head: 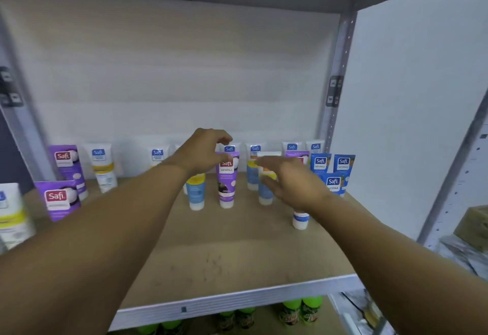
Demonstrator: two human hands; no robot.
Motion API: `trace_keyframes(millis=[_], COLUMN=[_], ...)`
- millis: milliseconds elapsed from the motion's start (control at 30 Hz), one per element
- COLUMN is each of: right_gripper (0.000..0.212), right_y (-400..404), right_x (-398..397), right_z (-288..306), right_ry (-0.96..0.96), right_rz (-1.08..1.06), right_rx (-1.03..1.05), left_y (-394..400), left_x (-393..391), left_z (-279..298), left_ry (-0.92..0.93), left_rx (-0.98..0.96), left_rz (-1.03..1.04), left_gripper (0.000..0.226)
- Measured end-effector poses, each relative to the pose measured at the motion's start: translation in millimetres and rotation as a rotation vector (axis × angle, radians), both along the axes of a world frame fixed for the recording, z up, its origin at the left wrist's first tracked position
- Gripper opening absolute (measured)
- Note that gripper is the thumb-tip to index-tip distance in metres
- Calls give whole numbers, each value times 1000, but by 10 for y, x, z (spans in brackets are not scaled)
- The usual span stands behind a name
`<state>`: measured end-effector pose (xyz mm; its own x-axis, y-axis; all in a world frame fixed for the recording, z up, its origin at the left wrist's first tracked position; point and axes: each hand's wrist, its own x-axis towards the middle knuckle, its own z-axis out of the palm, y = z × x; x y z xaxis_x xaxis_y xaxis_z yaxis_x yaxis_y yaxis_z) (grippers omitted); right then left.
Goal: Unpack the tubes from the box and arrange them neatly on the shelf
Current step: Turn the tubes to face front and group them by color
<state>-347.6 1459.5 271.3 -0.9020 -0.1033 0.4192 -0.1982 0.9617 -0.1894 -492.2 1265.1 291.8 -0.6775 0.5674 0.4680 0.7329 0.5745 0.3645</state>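
Both hands over upright tubes on a wooden shelf [237, 250]

Left hand [203, 154] loosely curled, empty, above the glossy purple tube [226, 179]; right hand [293, 180] flat, fingers apart, beside the white-capped tube [265, 189].

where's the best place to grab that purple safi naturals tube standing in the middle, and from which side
Probably the upper body of the purple tube, pinched from above and in front. It stands upright on its cap, flat crimped end up, and neighbouring tubes leave little room at the sides. The left hand is nearest.

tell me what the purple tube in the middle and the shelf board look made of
Purple tube: likely soft plastic with a smooth printed skin and a white cap at the base. Shelf board: looks like matte tan wood or fibreboard, lightly scuffed, edged by a pale metal rail.
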Motion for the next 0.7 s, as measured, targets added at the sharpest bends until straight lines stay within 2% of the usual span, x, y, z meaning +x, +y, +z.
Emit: trace_keyframes(millis=[133,233,333,500,700], right_gripper=[48,55,46,17,18], right_y=[200,330,360,313,147], right_x=[-455,-683,-778,-795,-587], right_z=[278,324,299,253,311], right_ry=[-10,-136,-211,-173,-165], right_rz=[-116,-165,-166,-140,-83], right_rx=[121,212,238,126,94], left_y=[29,50,68,47,-103], left_x=[-146,-215,-229,-188,11], left_z=[37,7,-34,-60,-19], left_ry=[-26,-24,11,-35,-72], left_rx=[-184,-238,-252,-185,-148], left_rz=[13,-14,-20,-49,-87], left_gripper=[34,24,19,14,12])
